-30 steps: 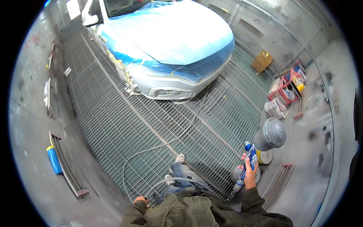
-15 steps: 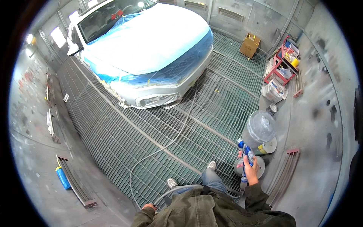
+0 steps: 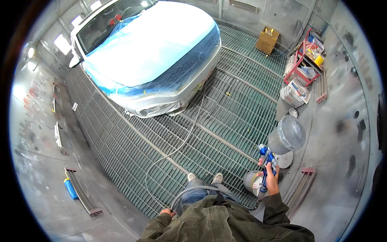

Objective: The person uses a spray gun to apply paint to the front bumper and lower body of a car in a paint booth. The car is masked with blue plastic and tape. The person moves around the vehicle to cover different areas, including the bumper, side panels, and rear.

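Observation:
My right hand (image 3: pixel 271 179) grips a blue spray gun (image 3: pixel 266 153) at lower right, topped by a translucent grey cup (image 3: pixel 287 134). My left hand (image 3: pixel 166 212), low beside my body, is closed round a grey air hose (image 3: pixel 192 189), which curves across my legs to the bottom of the gun. A thinner stretch of hose (image 3: pixel 179 147) runs over the floor toward a white car (image 3: pixel 179 101), whose bonnet and front are partly covered in blue plastic sheet (image 3: pixel 161 76) and tape. Cans (image 3: pixel 284 161) stand just beyond the gun.
I stand on a metal grate floor (image 3: pixel 229 115) inside grey metal walls (image 3: pixel 338 121). Along the right are a red rack (image 3: pixel 298 72) of supplies, a bucket (image 3: pixel 292 94) and a cardboard box (image 3: pixel 267 40). Vents (image 3: pixel 80 189) and a blue roll (image 3: pixel 69 187) line the left wall.
The car has shifted up and left in my view, showing more of the windscreen and side walls. My feet have moved on the grate. My right hand still holds the gun.

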